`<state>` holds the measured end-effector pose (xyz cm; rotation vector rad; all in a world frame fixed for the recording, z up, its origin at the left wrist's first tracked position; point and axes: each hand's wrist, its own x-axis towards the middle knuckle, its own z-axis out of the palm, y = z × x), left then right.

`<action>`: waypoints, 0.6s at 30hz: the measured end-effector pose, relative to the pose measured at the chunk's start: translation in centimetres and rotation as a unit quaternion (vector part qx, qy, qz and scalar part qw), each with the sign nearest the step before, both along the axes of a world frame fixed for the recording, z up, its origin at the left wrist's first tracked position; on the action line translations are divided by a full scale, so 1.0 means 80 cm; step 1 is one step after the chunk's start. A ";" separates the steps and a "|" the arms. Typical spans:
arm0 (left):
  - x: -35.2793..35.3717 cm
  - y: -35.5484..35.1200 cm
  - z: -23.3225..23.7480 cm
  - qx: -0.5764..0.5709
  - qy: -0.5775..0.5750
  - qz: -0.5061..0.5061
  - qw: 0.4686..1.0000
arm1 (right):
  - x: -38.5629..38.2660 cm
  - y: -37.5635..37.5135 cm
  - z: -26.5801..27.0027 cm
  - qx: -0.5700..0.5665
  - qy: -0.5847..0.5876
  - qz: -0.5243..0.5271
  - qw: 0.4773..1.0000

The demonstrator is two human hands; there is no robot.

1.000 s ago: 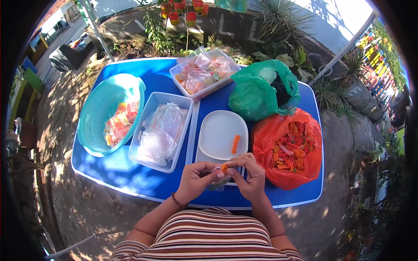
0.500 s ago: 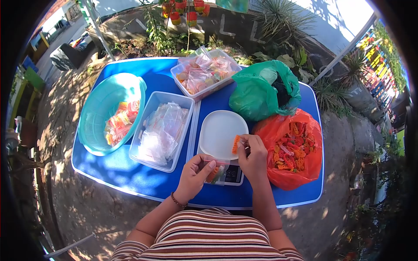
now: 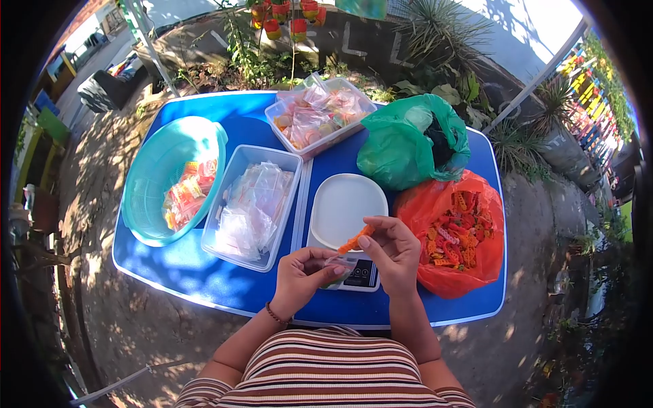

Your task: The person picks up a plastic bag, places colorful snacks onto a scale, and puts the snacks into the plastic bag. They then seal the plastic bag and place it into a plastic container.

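Observation:
My left hand (image 3: 299, 277) pinches a small clear plastic bag (image 3: 338, 274), with something green showing inside it. Between the thumb and fingers of my right hand (image 3: 392, 250) is an orange piece (image 3: 356, 239), its lower end close to the bag's top. Both hands are over the near part of a scale (image 3: 364, 273) with a white plate (image 3: 348, 209). To the right, a red plastic bag (image 3: 408, 204) holds many orange and red pieces (image 3: 459, 234).
On the blue table (image 3: 183, 282) stand a teal basket (image 3: 139, 187) with filled packets, a clear box (image 3: 228, 255) of plastic bags, another box (image 3: 309, 151) of packets at the back, and a green plastic bag (image 3: 391, 146).
My right hand has tilted the orange piece and brought it down and left to the small bag. My left hand has turned, and its fingers now cover more of the bag.

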<state>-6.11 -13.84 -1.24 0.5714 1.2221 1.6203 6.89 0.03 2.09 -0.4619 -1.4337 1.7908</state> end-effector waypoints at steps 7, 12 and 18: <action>-0.001 0.000 0.002 0.008 0.019 0.002 1.000 | 0.008 -0.002 -0.004 -0.008 0.006 0.014 1.000; 0.001 0.001 0.001 0.015 0.006 -0.007 1.000 | 0.009 -0.008 -0.013 0.003 -0.032 0.031 0.999; 0.004 0.001 0.004 0.024 0.003 -0.019 1.000 | 0.011 -0.012 -0.010 0.092 -0.137 0.000 0.986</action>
